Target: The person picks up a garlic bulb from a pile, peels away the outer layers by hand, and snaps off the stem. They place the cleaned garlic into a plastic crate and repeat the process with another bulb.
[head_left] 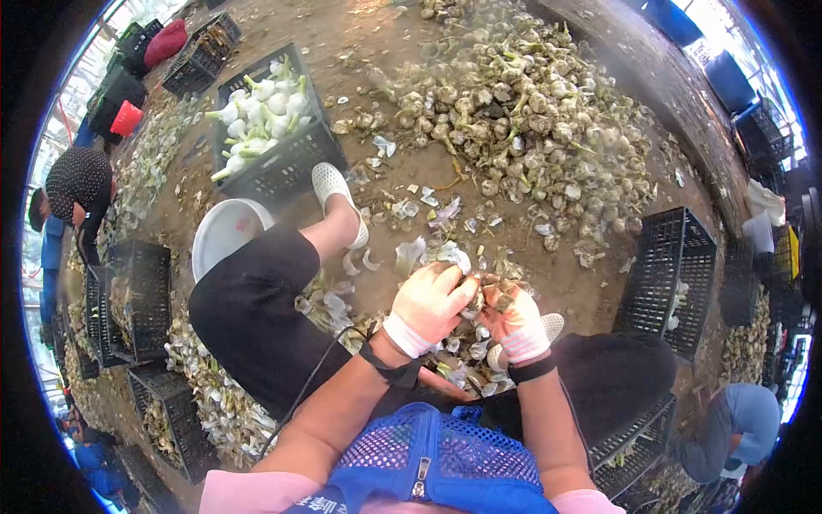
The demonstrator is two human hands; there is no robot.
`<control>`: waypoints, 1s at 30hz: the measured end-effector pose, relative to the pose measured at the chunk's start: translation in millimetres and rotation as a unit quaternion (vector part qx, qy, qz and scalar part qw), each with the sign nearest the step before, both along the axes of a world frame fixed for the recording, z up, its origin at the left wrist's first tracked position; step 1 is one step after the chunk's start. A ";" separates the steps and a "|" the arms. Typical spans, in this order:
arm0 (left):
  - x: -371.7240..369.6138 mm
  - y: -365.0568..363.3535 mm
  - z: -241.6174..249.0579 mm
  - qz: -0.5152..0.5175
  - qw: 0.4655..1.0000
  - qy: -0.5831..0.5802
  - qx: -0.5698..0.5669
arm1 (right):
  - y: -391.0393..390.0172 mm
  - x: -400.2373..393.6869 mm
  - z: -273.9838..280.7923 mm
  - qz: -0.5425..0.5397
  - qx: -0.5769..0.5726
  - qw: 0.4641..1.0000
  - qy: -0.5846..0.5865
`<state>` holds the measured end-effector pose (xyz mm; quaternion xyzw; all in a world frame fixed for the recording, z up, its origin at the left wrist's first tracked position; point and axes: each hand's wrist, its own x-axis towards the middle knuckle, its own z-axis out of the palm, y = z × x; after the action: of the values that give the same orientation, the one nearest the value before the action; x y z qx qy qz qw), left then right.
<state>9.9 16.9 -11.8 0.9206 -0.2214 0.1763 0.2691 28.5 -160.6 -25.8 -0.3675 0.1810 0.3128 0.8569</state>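
Observation:
My left hand (430,301), in a pale work glove with a white cuff, is closed with its fingers curled round a dirty garlic bulb (473,301). Opposite it, my right hand (516,324), in a similar glove with a stained palm, pinches the same bulb from the other side. The fingers cover most of the bulb. Below and around both hands lie loose garlic skins (411,254). Ahead spreads a big heap of unpeeled garlic bulbs (531,111). Cleaned white garlic (270,107) with stems fills a dark crate (295,158) at the upper left.
A white bucket (205,248) stands by my left knee. Dark plastic crates (672,265) are at the right, with more crates (145,291) at the left. One person (77,184) bends at the far left; another person (741,428) is at the lower right.

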 end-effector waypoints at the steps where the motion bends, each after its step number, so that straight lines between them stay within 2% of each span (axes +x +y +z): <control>1: 0.2 2.5 2.0 -0.004 1.000 -0.003 -0.004 | 0.4 0.1 4.5 -0.004 -0.004 1.000 -0.003; 3: -2.4 8.4 8.3 -0.024 0.994 0.092 -0.045 | 2.9 -1.1 12.6 0.035 0.005 0.999 0.014; 4: -3.8 10.9 13.2 -0.032 0.994 0.092 -0.044 | 4.8 -3.1 16.3 0.027 0.006 1.000 0.014; 7: -7.6 17.7 23.6 -0.032 0.970 0.143 -0.193 | 7.6 -6.3 24.4 0.137 0.036 0.988 -0.061; 8: -9.0 19.8 22.7 -0.038 0.971 0.141 -0.187 | 11.1 -8.1 28.6 0.131 0.040 0.988 -0.065; 10: -13.2 20.4 13.6 0.000 0.898 0.227 -0.378 | 17.1 -11.1 48.9 0.157 0.014 0.986 -0.062; 11: -16.6 17.2 3.6 0.034 0.846 0.275 -0.456 | 21.0 -11.0 55.3 0.173 -0.035 0.983 -0.054; 12: -17.4 15.4 -4.2 0.027 0.812 0.287 -0.508 | 24.3 -11.5 50.8 0.169 -0.032 0.983 -0.058; 13: -17.7 13.3 -8.8 0.019 0.767 0.308 -0.562 | 28.3 -12.4 44.7 0.203 -0.191 0.945 -0.172; 14: -19.1 12.6 -13.5 0.013 0.718 0.328 -0.614 | 30.7 -14.0 41.0 0.227 -0.344 0.868 -0.277; 15: -21.8 14.4 -20.5 0.010 0.642 0.393 -0.659 | 30.2 -10.7 38.8 0.245 -0.419 0.803 -0.346; 16: -22.4 15.9 -20.2 0.007 0.558 0.452 -0.696 | 32.3 -7.3 33.9 0.205 -0.418 0.772 -0.433; 17: -20.2 7.5 -18.1 0.049 0.490 0.428 -0.758 | 32.5 -4.7 32.4 0.227 -0.396 0.818 -0.351; 18: -18.8 6.5 -16.0 0.049 0.492 0.427 -0.757 | 32.5 -1.4 33.3 0.247 -0.370 0.855 -0.267; 19: -16.0 5.9 -13.5 0.057 0.470 0.426 -0.771 | 32.9 -0.6 38.1 0.247 -0.369 0.854 -0.270; 20: -13.0 5.6 -9.8 0.065 0.449 0.424 -0.783 | 32.7 -0.1 42.3 0.224 -0.287 0.901 -0.234; 21: -15.4 8.8 -3.9 0.060 0.458 0.437 -0.772 | 31.6 0.3 43.8 0.199 -0.202 0.939 -0.195; 22: -15.5 10.6 -3.9 0.059 0.460 0.437 -0.770 | 29.5 1.2 39.8 0.197 -0.200 0.939 -0.196; 23: -15.4 11.3 -4.3 0.102 0.635 0.384 -0.662 | 26.7 2.2 32.5 0.138 -0.187 0.954 -0.188; 24: -14.8 11.8 -4.8 0.140 0.780 0.313 -0.524 | 23.3 3.3 27.7 0.078 -0.173 0.966 -0.179; 25: -14.1 13.2 -5.1 0.130 0.834 0.223 -0.488 | 21.3 5.0 26.5 0.076 -0.171 0.965 -0.182; 26: -16.4 7.8 14.1 0.147 0.830 0.247 -0.477 | 21.9 5.3 25.2 0.071 -0.271 0.923 -0.265; 28: -21.0 -6.9 19.1 0.172 0.843 0.297 -0.414 | 27.6 -0.6 20.8 0.058 -0.453 0.790 -0.409; 29: -17.6 -10.8 4.7 0.226 0.901 0.245 -0.279 | 31.8 -7.4 20.7 0.054 -0.448 0.750 -0.484; 30: -12.4 -7.0 -17.9 0.176 0.848 0.297 -0.402 | 33.8 -17.7 25.4 0.124 -0.443 0.773 -0.437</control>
<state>-2.5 9.9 -29.7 0.7638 0.1252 0.0125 0.6331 10.8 -126.8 -0.3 -0.8225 -0.1414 0.1078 0.5402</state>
